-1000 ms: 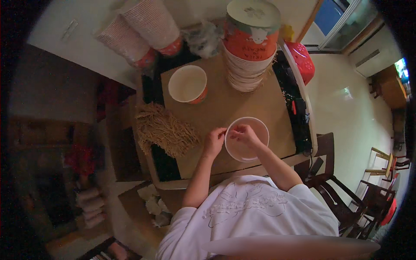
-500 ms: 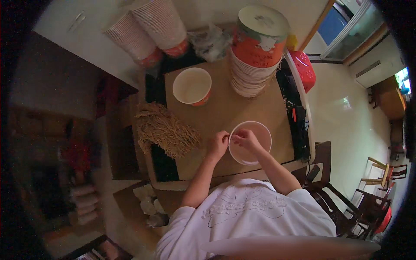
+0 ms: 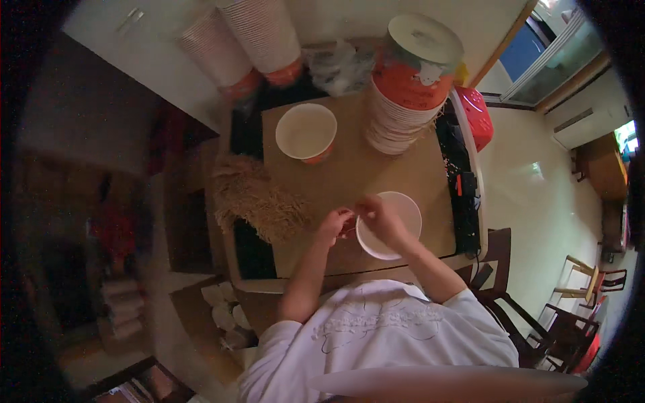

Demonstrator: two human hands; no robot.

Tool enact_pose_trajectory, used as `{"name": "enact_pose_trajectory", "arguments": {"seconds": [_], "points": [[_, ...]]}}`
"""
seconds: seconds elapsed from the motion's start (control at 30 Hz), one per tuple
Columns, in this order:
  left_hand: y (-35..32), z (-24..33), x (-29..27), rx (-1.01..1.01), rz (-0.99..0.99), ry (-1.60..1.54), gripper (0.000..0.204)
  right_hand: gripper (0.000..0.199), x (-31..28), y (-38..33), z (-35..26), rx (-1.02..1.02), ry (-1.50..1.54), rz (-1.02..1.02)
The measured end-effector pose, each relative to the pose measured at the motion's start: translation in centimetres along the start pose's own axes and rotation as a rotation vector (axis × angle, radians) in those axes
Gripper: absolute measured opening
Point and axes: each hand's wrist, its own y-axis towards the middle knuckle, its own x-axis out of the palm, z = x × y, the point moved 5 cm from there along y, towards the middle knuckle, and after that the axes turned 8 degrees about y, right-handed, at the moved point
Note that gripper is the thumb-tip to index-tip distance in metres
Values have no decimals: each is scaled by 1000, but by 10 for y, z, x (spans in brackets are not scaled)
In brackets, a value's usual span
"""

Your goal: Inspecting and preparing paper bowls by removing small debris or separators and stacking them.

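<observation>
My left hand [image 3: 334, 225] and my right hand [image 3: 375, 213] meet at the left rim of a white round lid [image 3: 396, 221] lying flat on the brown cardboard-covered table [image 3: 376, 171]. Both hands pinch something small and thin between the fingertips; it is too small to tell what. A heap of tan string-like fibres [image 3: 259, 198] lies just left of my left hand. An open white paper bowl with an orange band [image 3: 306, 131] stands farther back.
A tall stack of white lids topped by an orange tub [image 3: 411, 87] stands at the back right. Stacks of paper bowls [image 3: 248, 40] lean at the back left. A red basket [image 3: 478, 115] sits off the table's right edge. Wooden chairs [image 3: 571, 316] stand at the right.
Both hands stay together at the lid's rim, fingers working slightly. The view has shifted a little; nothing else on the table moved.
</observation>
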Motion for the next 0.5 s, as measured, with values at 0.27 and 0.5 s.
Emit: {"name": "enact_pose_trajectory", "arguments": {"seconds": [0.27, 0.5], "points": [[5, 2, 12, 79, 188, 49, 11, 19, -40, -3, 88, 221, -127, 46], [-38, 20, 12, 547, 411, 416, 7, 14, -30, -21, 81, 264, 390, 136]]}}
